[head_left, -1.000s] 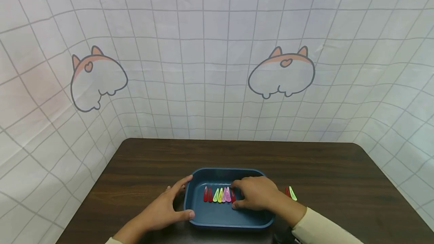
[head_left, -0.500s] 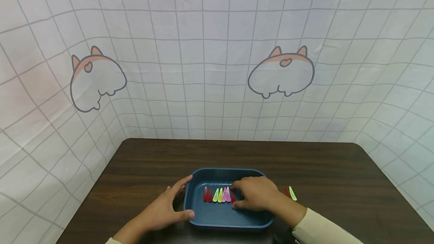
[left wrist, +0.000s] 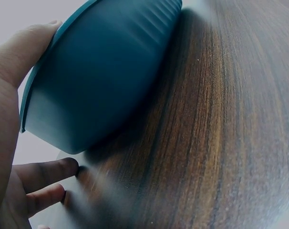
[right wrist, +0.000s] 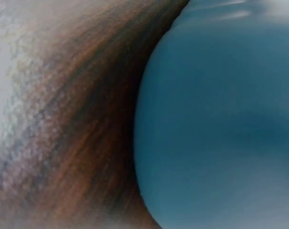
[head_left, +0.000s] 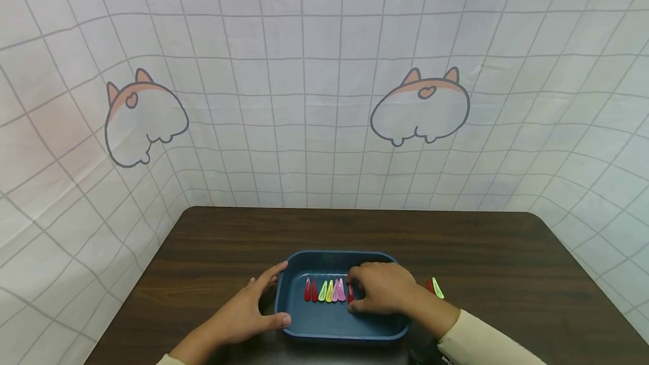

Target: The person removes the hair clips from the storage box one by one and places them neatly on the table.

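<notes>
A blue tray (head_left: 345, 328) holds a row of snap hair clips: two red clips (head_left: 311, 290) at the left, then a green clip (head_left: 322, 292), a yellow clip (head_left: 329, 292) and two pink clips (head_left: 338, 290). At the row's right end my right hand (head_left: 381, 289) pinches a red hair clip (head_left: 350, 293) between thumb and fingers, a narrow gap from the pink ones. My left hand (head_left: 243, 308) spreads along the tray's left end. In the left wrist view its thumb (left wrist: 27, 47) lies at the rim, with other fingertips down by the table.
On the brown wooden table (head_left: 228, 241), right of the tray, lie a red clip (head_left: 430, 286) and a green clip (head_left: 438, 289), partly behind my right wrist. A dark object (head_left: 423, 354) shows under the right sleeve. A white gridded cloth (head_left: 324, 128) surrounds the table.
The red clip under my right hand has shifted slightly right, so a small gap shows beside the pink clips. My left hand and the tray have stayed still.
</notes>
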`<state>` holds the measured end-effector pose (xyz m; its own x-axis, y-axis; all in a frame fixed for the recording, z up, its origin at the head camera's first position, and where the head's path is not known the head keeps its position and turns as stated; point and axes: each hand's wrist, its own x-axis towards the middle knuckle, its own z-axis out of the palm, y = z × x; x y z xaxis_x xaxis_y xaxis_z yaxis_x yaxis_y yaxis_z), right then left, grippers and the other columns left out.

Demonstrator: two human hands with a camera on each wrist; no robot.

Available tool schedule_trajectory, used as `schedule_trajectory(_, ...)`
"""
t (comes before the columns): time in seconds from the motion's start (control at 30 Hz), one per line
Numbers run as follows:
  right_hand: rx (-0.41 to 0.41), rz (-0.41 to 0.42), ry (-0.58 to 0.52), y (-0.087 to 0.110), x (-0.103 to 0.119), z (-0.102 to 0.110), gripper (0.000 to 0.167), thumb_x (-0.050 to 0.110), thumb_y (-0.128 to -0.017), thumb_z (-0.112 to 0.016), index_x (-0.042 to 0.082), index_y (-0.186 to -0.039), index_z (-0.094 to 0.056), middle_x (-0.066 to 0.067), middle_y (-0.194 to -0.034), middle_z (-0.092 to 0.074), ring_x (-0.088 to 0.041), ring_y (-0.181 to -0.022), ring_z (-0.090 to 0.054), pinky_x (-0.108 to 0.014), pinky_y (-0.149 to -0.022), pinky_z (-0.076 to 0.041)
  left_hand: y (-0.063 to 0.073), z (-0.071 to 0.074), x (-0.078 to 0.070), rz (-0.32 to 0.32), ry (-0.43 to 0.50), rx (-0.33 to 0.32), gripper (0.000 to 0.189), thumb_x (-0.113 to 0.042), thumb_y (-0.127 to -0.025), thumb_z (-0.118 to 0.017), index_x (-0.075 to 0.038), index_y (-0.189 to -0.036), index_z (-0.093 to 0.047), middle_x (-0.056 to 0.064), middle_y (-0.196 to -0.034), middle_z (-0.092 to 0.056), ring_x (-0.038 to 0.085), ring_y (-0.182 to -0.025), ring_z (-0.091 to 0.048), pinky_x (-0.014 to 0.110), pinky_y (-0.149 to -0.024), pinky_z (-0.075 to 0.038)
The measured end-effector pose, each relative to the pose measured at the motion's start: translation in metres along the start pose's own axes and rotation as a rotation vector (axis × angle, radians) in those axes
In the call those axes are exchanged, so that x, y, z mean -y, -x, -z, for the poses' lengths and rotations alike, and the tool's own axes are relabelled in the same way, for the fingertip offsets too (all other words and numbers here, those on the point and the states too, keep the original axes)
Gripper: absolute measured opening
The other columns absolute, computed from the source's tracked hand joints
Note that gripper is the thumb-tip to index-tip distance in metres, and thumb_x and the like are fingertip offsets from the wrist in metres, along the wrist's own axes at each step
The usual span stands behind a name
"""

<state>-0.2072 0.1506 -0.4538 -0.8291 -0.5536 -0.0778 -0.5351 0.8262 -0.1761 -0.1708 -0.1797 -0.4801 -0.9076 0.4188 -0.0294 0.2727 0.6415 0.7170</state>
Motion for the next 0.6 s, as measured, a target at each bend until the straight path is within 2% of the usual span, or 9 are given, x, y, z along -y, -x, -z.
schedule_trajectory(0.2, 0.003, -0.019, -0.071, 0.0, 0.0, 0.004, 0.047, 0.055, -0.079, -0.082, 0.023, -0.112, -0.074, 0.016, -0.086, -0.061, -0.005, -0.078, -0.055, -0.033, -0.064, -0.05, -0.001, -0.001, 0.001, 0.002, -0.002, 0.0, 0.093, -0.054, -0.085, -0.079, -0.039, -0.161, -0.026, 0.017, -0.15, -0.051, 0.039, -0.139, -0.047, 0.071, -0.116, -0.007)
schedule_trajectory(0.6, -0.03, 0.01, -0.206, 0.003, -0.004, 0.011, 0.045, 0.038, -0.079, -0.087, 0.012, -0.114, -0.075, 0.016, -0.086, -0.065, -0.003, -0.079, -0.058, -0.034, -0.071, -0.055, 0.0, 0.0, 0.0, 0.009, 0.006, 0.007, 0.092, -0.052, -0.086, -0.079, -0.039, -0.161, -0.026, 0.017, -0.151, -0.05, 0.039, -0.14, -0.046, 0.071, -0.116, -0.006)
